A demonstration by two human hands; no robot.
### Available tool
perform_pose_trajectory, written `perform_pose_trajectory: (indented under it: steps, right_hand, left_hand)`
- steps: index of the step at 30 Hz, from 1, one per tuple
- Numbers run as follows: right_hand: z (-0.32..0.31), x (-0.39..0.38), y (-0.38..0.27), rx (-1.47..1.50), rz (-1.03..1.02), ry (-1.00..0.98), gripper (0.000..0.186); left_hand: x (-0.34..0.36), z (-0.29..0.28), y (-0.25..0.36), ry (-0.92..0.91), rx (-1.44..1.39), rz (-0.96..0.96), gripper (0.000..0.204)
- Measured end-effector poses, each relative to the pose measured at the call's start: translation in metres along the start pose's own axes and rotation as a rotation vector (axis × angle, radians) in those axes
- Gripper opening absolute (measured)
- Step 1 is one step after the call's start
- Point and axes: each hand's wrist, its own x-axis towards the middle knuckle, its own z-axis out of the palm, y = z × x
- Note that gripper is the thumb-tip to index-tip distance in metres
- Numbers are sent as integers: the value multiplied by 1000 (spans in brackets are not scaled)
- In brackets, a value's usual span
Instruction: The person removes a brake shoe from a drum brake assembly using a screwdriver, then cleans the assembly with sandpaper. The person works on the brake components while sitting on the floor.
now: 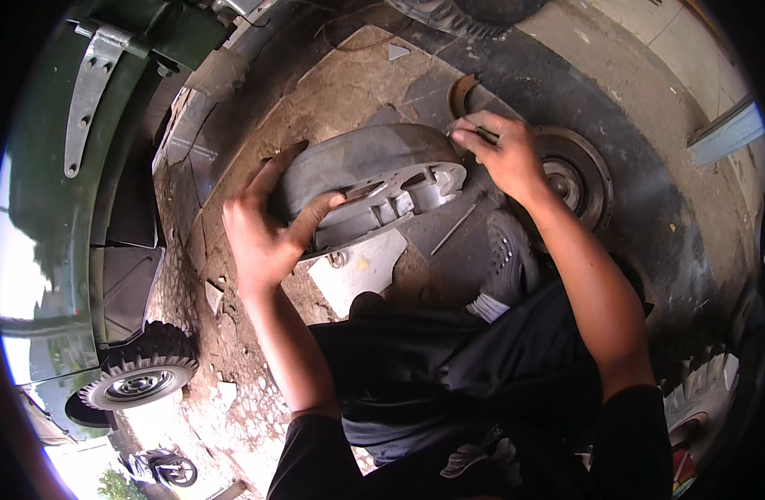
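A grey cast-metal housing (pixel 357 167), rounded on top with pockets and ribs along its near side, is tilted up in front of me. My left hand (pixel 270 221) grips its left end, thumb on the near face and fingers over the far side. Just off the housing's right end is my right hand (pixel 499 150), its fingers pinched together. Something thin and dark shows between them, too small to name.
A round metal disc (pixel 599 179) lies right of my right wrist, and a curved brake shoe (pixel 461 96) lies beyond it. A thin rod (pixel 457 225) and a pale flat piece (pixel 362 271) are on the floor by my shoe (pixel 509 250). A dark green vehicle (pixel 57 208) stands left.
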Motion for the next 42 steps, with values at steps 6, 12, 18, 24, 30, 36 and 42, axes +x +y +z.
perform_pose_trajectory:
  steps: [6, 12, 18, 24, 30, 36, 42]
  right_hand:
    - [18, -6, -37, 354, 203, 26, 38]
    - [9, -3, -19, 347, 293, 50, 31]
    - [17, -5, -20, 286, 83, 107, 26]
    - [21, -11, -65, 351, -300, 171, 26]
    - [61, -24, -129, 581, -142, -80, 20]
    - [62, -24, -116, 689, -105, -146, 34]
    - [58, -27, -118, 691, -123, -190, 48]
  left_hand:
    - [-16, 2, 4, 87, 180, 85, 68]
    - [-14, 9, 10, 75, 179, 128, 67]
    - [-14, 9, 9, 111, 244, 118, 66]
    - [-14, 12, 9, 159, 249, 220, 60]
    - [-20, 16, 22, 88, 189, 149, 66]
    - [-14, 10, 24, 91, 127, 195, 71]
    - [-13, 18, 19, 155, 134, 230, 47]
